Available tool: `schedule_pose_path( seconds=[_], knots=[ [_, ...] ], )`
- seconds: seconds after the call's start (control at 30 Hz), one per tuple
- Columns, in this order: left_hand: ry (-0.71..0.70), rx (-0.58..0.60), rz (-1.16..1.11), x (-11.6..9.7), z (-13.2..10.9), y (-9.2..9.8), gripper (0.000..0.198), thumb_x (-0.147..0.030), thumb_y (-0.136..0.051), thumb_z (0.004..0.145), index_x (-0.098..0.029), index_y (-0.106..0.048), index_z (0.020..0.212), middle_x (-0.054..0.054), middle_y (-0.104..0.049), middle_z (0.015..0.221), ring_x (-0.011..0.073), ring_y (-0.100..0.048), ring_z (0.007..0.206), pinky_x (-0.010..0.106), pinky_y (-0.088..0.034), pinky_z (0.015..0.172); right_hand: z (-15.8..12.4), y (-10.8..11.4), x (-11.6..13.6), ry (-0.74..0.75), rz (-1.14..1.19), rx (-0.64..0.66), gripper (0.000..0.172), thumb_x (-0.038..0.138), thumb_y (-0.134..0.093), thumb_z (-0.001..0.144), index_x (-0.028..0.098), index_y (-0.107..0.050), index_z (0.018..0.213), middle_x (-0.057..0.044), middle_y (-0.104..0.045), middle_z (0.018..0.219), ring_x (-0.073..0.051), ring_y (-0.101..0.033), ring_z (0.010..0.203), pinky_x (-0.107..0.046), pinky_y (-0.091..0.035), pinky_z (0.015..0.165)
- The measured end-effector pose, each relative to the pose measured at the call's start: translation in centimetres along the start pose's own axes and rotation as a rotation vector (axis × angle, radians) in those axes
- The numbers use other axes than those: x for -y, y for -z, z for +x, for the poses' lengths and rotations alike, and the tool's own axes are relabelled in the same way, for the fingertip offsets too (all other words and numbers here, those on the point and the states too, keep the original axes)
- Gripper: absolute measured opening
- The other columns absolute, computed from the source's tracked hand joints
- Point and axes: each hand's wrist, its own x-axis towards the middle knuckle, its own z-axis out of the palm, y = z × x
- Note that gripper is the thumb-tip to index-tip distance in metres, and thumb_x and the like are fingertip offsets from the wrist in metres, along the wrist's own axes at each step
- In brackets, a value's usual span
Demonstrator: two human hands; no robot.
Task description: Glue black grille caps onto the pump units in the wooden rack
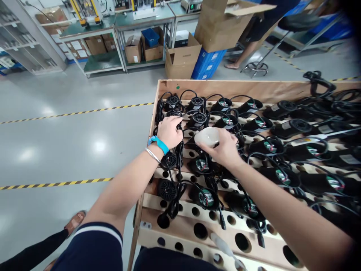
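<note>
My right hand (225,148) grips a small white bowl (207,137) by its right rim, thumb at the front, above the rows of black devices. The bowl's contents cannot be made out. My left hand (170,131) reaches down among the black devices in the leftmost column, its fingers bent. Whatever lies under those fingers is hidden. Beyond it sits a black device with a slotted round cap (199,118). Closer to me, an uncapped black device (202,164) shows a green circuit board and wires inside.
A wooden crate (149,210) with drilled slats holds many black cabled devices. A white-handled tool (222,246) stands in its near part; another pale stick (324,136) lies at right. Cardboard boxes (183,56), blue bins (208,64) and a stool (299,22) stand beyond. Other people stand nearby.
</note>
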Motion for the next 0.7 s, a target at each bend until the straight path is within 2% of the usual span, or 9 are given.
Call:
schedule_pose_path(
  seconds=[0.07,0.17,0.27,0.33,0.43,0.5,0.57,0.63,0.7],
  knots=[
    [0.009,-0.018,0.004,0.0,0.0,0.1,0.052,-0.006,-0.048,0.075,-0.019,-0.062,0.124,0.003,-0.059,0.133,0.0213,-0.051,0.122,0.036,-0.042,0.107,-0.2,-0.4,0.1,0.006,0.015,0.026,0.063,0.072,-0.061,0.064,0.022,-0.057,0.102,-0.013,-0.064,0.104,-0.036,-0.057,0.105,-0.059,-0.033,0.100],
    [0.005,-0.048,-0.001,0.2,0.0,-0.1,0.050,-0.007,-0.048,0.074,-0.016,-0.063,0.120,0.005,-0.062,0.128,0.0243,-0.053,0.117,0.040,-0.044,0.104,-0.4,-1.0,0.1,-0.037,0.047,-0.020,0.064,0.069,-0.065,0.063,0.020,-0.058,0.104,-0.016,-0.061,0.111,-0.037,-0.053,0.113,-0.059,-0.029,0.104],
    [-0.035,-0.088,-0.017,0.6,0.0,-0.2,0.050,-0.006,-0.047,0.073,-0.013,-0.063,0.119,0.008,-0.063,0.126,0.0262,-0.055,0.114,0.043,-0.046,0.102,-0.3,-0.7,0.2,-0.099,0.119,-0.016,0.067,0.067,-0.073,0.052,0.018,-0.061,0.096,-0.013,-0.065,0.097,-0.036,-0.059,0.101,-0.060,-0.035,0.100],
    [-0.096,-0.101,-0.026,0.6,-0.1,-0.3,0.050,-0.005,-0.046,0.071,-0.013,-0.064,0.117,0.009,-0.065,0.123,0.0253,-0.056,0.113,0.043,-0.046,0.101,-0.1,0.5,0.2,-0.163,0.191,-0.055,0.067,0.067,-0.073,0.054,0.016,-0.062,0.097,-0.011,-0.067,0.090,-0.030,-0.063,0.086,-0.053,-0.046,0.087],
    [-0.263,-0.074,-0.038,-0.2,-0.3,-0.5,0.047,-0.007,-0.046,0.072,-0.013,-0.066,0.114,0.007,-0.066,0.121,0.0212,-0.057,0.114,0.037,-0.045,0.104,0.1,3.5,0.0,-0.262,0.311,-0.245,0.071,0.069,-0.065,0.066,0.012,-0.059,0.107,-0.014,-0.067,0.096,-0.023,-0.063,0.080,-0.042,-0.052,0.075],
    [-0.427,0.026,-0.008,-1.4,-0.4,-1.0,0.046,-0.012,-0.045,0.076,-0.012,-0.064,0.118,0.009,-0.061,0.131,0.0207,-0.054,0.121,0.037,-0.042,0.108,-0.4,5.6,-0.2,-0.298,0.371,-0.348,0.073,0.069,-0.067,0.063,0.012,-0.059,0.108,-0.014,-0.067,0.097,-0.021,-0.063,0.081,-0.040,-0.052,0.076],
    [-0.536,0.197,0.087,-2.8,-0.3,-1.7,0.047,-0.018,-0.045,0.082,-0.009,-0.058,0.126,0.013,-0.052,0.142,0.0215,-0.048,0.130,0.038,-0.038,0.112,-1.4,7.2,-0.6,-0.327,0.410,-0.388,0.073,0.065,-0.074,0.055,0.013,-0.061,0.105,-0.012,-0.068,0.095,-0.021,-0.063,0.080,-0.041,-0.052,0.077],
    [-0.543,0.344,0.196,-4.0,-0.3,-2.4,0.050,-0.025,-0.045,0.087,-0.006,-0.053,0.132,0.016,-0.044,0.147,0.0228,-0.043,0.136,0.039,-0.034,0.114,-2.7,8.2,-1.0,-0.360,0.442,-0.401,0.073,0.064,-0.078,0.050,0.014,-0.063,0.102,-0.012,-0.068,0.093,-0.022,-0.063,0.079,-0.044,-0.052,0.078],
    [-0.511,0.407,0.261,-4.8,-0.3,-3.0,0.053,-0.033,-0.045,0.090,-0.004,-0.050,0.134,0.018,-0.041,0.149,0.0260,-0.040,0.138,0.044,-0.033,0.114,-4.2,9.0,-1.2,-0.397,0.464,-0.419,0.073,0.064,-0.079,0.047,0.015,-0.064,0.099,-0.012,-0.068,0.091,-0.024,-0.063,0.078,-0.048,-0.052,0.078]
  ],
)
